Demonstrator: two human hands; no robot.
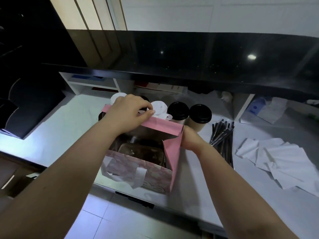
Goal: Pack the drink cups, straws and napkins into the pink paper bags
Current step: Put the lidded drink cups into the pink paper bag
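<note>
An open pink paper bag point(171, 152) stands on the white counter in front of me, white handles hanging down its near side. My left hand point(127, 112) pinches the bag's far rim by its white handle. My right hand point(189, 138) grips the bag's right side panel. Inside the bag a dark cup carrier is dimly visible. Behind the bag stand two cups with black lids point(200, 113) and cups with white lids point(159, 106). A bundle of black straws point(222, 135) lies to the right. White napkins point(279, 157) are spread further right.
A black raised countertop point(189, 54) overhangs the work surface, with white shelf compartments point(91, 83) below it. A dark machine point(25, 104) sits at the left. The counter's front edge point(134, 197) runs just below the bag, tiled floor beneath.
</note>
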